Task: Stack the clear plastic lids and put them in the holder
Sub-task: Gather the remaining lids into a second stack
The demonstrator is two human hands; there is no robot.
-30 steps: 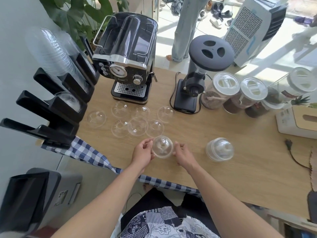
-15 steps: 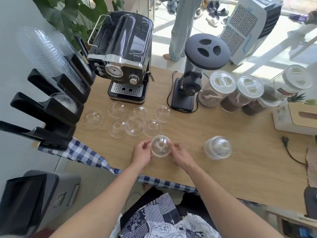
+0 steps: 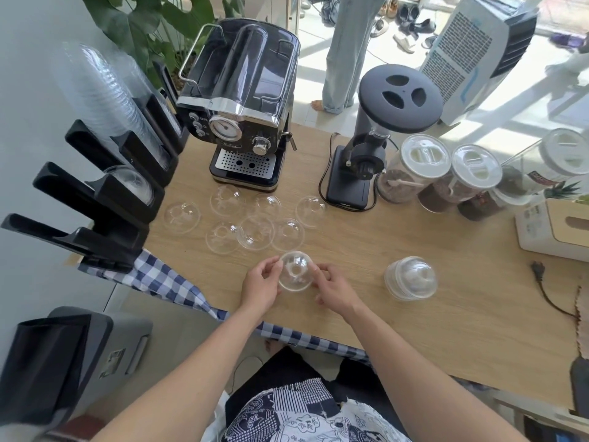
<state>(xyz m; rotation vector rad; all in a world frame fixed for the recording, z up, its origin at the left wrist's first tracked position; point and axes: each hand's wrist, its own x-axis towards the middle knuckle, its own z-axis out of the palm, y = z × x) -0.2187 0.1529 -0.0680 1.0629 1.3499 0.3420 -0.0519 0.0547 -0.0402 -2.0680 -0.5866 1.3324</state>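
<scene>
Wooden table [image 3: 414, 330] | lid [image 3: 295, 272] between both hands' fingers [image 3: 276, 266]

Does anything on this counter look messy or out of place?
Nothing spilled or broken. Seven loose clear lids lie scattered before the coffee machine, some overlapping, and a checked cloth hangs off the table's front edge.

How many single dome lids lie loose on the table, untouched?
7: four in the far row, three nearer. Overlaps may hide more.

Loose lids [image 3: 256, 232] crowd path toward holder [image 3: 95, 199].
</scene>
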